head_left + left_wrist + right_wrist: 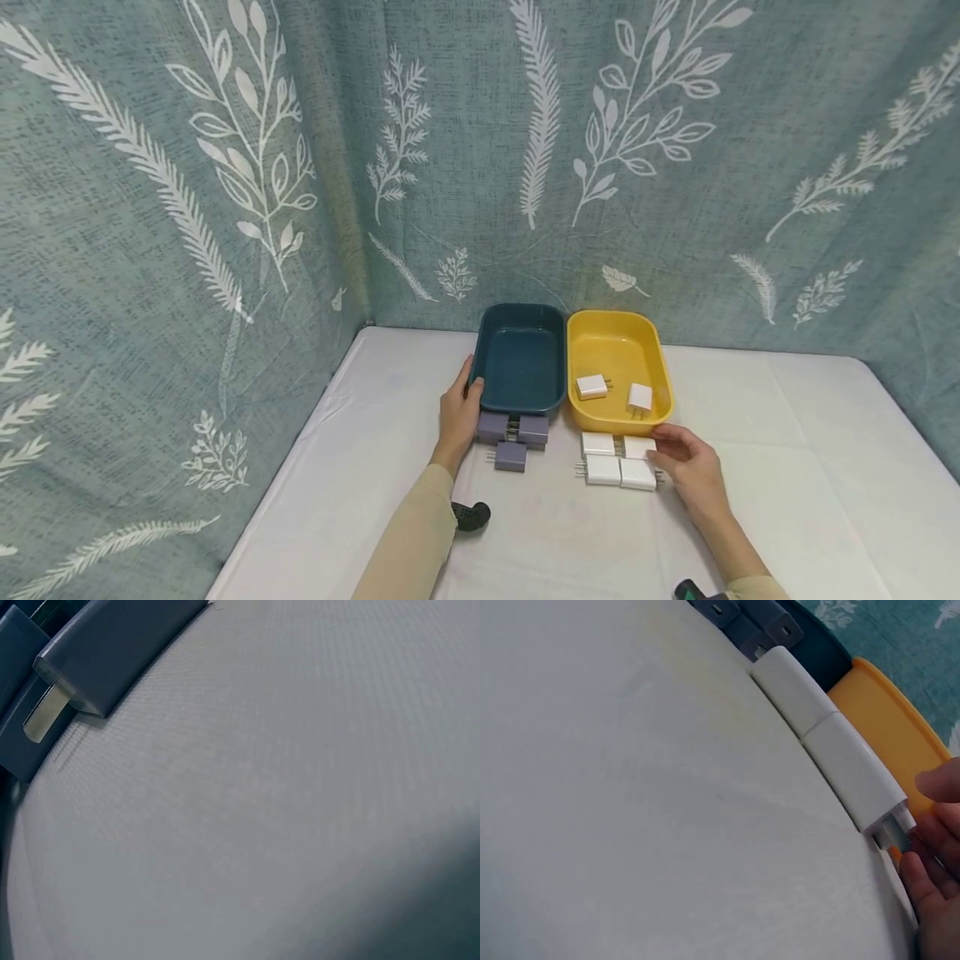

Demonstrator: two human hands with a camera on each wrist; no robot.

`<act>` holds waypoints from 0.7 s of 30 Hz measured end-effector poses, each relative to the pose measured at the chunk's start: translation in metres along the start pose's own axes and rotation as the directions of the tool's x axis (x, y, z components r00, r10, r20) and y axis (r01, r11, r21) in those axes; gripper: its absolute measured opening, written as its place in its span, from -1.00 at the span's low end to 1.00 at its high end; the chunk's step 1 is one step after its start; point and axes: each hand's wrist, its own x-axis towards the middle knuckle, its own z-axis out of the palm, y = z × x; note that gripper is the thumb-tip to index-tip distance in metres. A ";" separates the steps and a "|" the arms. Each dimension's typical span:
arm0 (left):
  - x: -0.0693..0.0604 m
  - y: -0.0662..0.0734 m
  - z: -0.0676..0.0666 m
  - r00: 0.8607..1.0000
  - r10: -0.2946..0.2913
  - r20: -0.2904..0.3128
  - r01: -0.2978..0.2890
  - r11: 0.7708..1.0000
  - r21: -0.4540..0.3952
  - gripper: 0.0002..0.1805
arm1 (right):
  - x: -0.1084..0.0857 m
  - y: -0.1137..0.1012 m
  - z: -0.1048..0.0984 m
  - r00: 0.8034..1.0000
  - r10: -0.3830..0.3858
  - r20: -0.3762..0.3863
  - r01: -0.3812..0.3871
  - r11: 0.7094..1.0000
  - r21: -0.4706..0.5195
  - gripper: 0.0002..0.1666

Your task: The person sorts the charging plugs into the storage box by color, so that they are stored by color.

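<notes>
In the head view, my left hand (457,410) holds the left side of a dark blue bin (518,406), thumb at the rim and fingers along the outer wall. Three purple-grey charger plugs (511,456) sit by its front. My right hand (692,468) is at the front right corner of a yellow bin (619,427), beside several white charger plugs (637,473) set in two rows. In the right wrist view its loosely bent fingers (922,889) are near a white plug's prongs, with the thumb apart from them. Two more white charger plugs (592,386) lie inside the yellow bin.
A white cloth (780,450) covers the table. Behind and to the left hangs a teal leaf-patterned curtain (465,167). The two bins stand side by side near the back edge. Dark device parts (471,516) show at both wrists.
</notes>
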 end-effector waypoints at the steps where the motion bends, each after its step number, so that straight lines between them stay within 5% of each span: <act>1: 0.000 0.000 0.000 1.000 -0.001 0.001 0.001 1.000 -0.002 -0.44 | 0.001 0.000 -0.001 1.000 0.011 0.015 -0.011 1.000 -0.006 -0.48; 7: 0.000 -0.001 0.000 1.000 0.001 0.001 -0.001 1.000 -0.011 -0.43 | 0.003 0.003 -0.005 0.997 0.028 0.074 -0.026 0.999 -0.021 -0.41; 21: -0.001 0.001 -0.001 1.000 0.006 0.004 -0.006 1.000 -0.030 -0.43 | 0.002 0.009 -0.009 0.988 -0.068 0.140 0.078 0.994 -0.071 -0.36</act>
